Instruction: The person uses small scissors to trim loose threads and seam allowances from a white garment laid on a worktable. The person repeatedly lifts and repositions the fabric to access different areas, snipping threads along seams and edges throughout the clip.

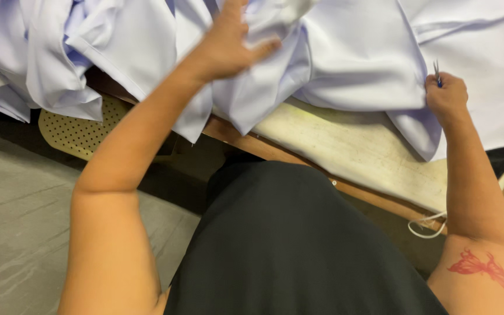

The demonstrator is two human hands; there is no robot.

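Where the perforated beige board (74,133) sticks out at far left under the heaped pale lilac fabric (147,46), I see my left hand (228,44) just right of it, fingers spread wide, palm pressing the cloth. Further right lies the worn wooden table (351,146). At far right my right hand (447,96) is fisted on the fabric's edge, gripping small blue-handled snips (437,74).

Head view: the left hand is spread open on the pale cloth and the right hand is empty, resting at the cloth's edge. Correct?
Not quite. The head view shows the right hand is not empty: it is closed around a small blue-handled tool at the cloth edge. The left hand is indeed spread open on the cloth.
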